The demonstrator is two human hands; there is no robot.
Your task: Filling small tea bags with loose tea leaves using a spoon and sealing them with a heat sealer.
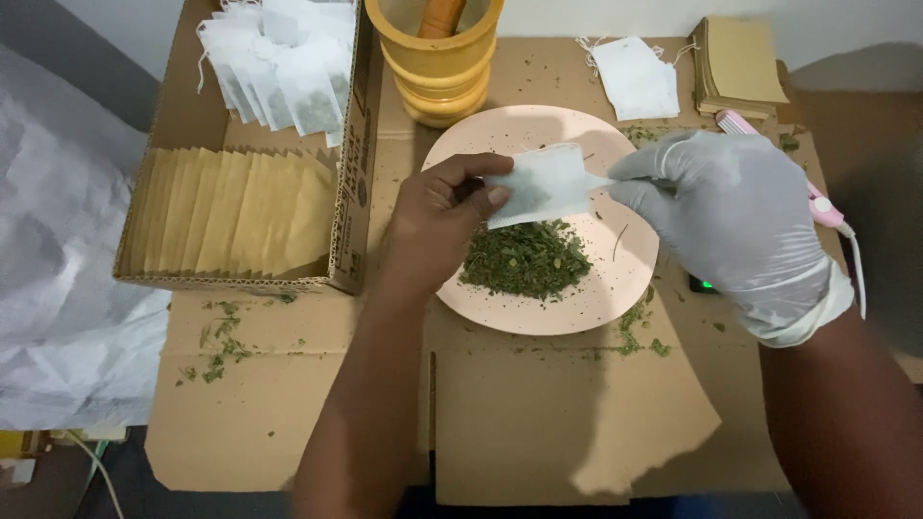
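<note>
Tea bag [543, 185], white and empty-looking, is hanging between both hands above the pink plate [615, 288] of green crushed leaves [525, 259]. Left hand [437, 216] is pinching its left edge; gloved right hand [735, 216] is gripping its right edge on the cardboard-covered counter [538, 413].

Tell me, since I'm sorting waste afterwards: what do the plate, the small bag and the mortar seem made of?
Plate: smooth pale pink, matte, likely ceramic or melamine.
Small bag: thin white filter paper or nonwoven fabric, slightly translucent.
Mortar: yellowish turned wood, ridged sides.
</note>
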